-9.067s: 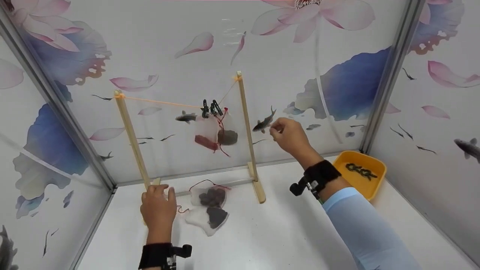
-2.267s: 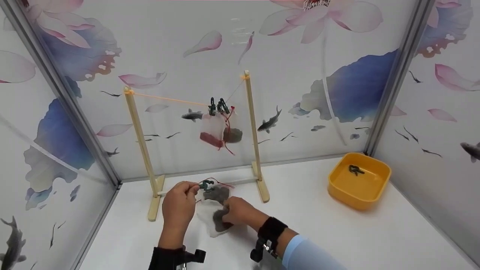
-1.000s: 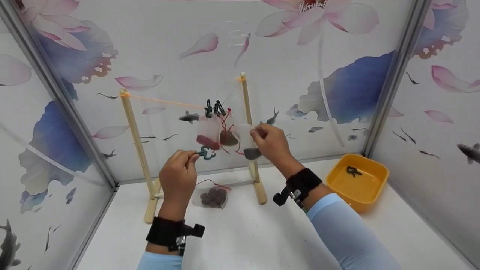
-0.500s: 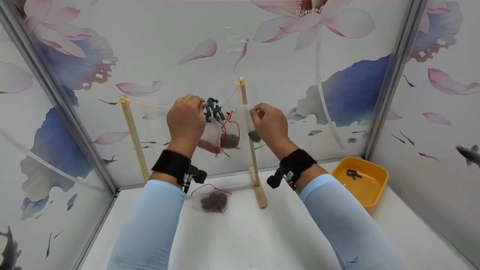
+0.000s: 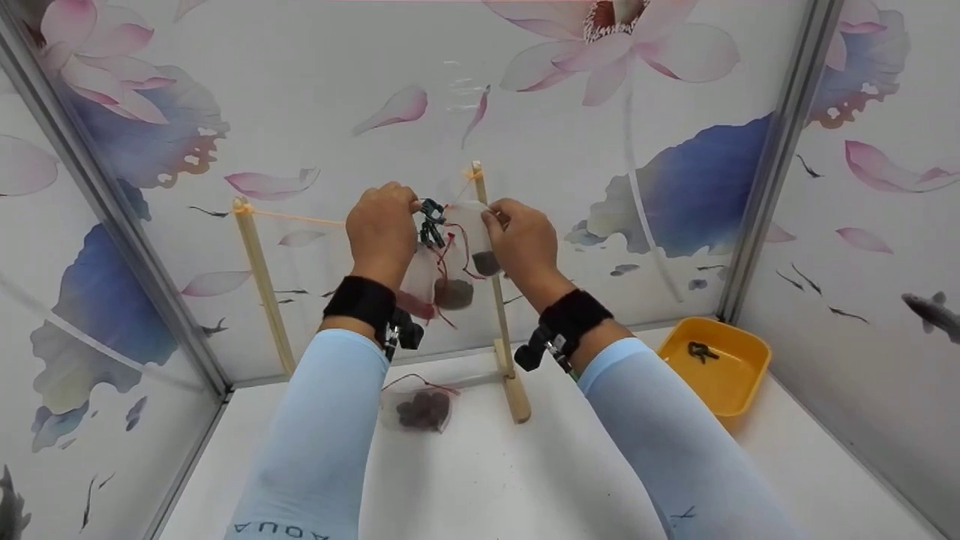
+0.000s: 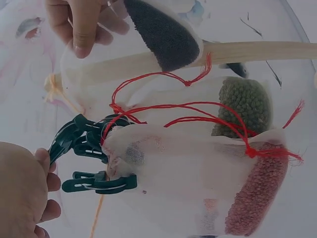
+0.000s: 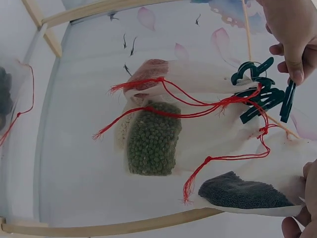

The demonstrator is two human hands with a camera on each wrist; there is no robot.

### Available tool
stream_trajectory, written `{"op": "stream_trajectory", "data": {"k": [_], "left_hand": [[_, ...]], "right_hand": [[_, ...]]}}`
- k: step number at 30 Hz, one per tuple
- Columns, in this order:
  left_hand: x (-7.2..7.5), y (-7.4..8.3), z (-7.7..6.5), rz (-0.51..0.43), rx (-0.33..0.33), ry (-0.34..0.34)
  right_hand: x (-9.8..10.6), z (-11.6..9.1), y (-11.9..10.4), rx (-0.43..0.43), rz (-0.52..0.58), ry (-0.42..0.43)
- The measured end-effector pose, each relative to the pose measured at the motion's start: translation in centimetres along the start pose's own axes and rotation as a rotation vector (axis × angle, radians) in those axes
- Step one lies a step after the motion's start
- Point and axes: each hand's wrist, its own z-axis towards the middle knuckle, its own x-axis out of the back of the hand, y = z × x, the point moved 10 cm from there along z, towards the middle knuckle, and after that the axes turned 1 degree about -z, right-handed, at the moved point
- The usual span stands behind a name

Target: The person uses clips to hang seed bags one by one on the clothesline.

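Since 0.5 s ago, the mesh bag (image 5: 480, 240) is brought closer in to the clips at the string (image 5: 300, 218). Bag is pinched at its top by right hand (image 5: 521, 244); white gauze, see-through, w/ dark grain sagged in the bottom & red drawstring below the pinch. A green clip (image 5: 430, 210) is pinched by left hand (image 5: 382, 229), just left of the bag's top. Two clipped bags, red- & green-filled, hang beneath.

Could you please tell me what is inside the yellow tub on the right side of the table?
The yellow tub holds one dark green clip, lying loose toward the back of its floor. Nothing else shows on the visible floor; the strip just behind the tub's near wall is covered.
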Motion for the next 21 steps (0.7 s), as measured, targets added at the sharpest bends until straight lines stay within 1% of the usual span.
{"op": "stream_trajectory", "data": {"k": [5,10,13,17,21], "left_hand": [[-0.2,0.1,0.6,0.004,0.029,0.014],[-0.7,0.7,1.1,-0.001,0.029,0.007],[-0.9,1.3,1.4,0.001,0.027,-0.009],[-1.3,2.0,1.5,-0.009,0.02,-0.055],[-1.8,2.7,1.3,0.007,-0.016,-0.082]], "right_hand": [[-0.2,0.3,-0.2,-0.004,0.041,0.007],[-0.4,0.4,0.6,-0.047,0.089,0.003],[-0.6,0.3,1.0,-0.075,0.115,-0.012],[-1.0,0.3,1.4,-0.101,0.125,-0.031],[-1.2,0.3,1.7,-0.121,0.143,-0.046]]}}
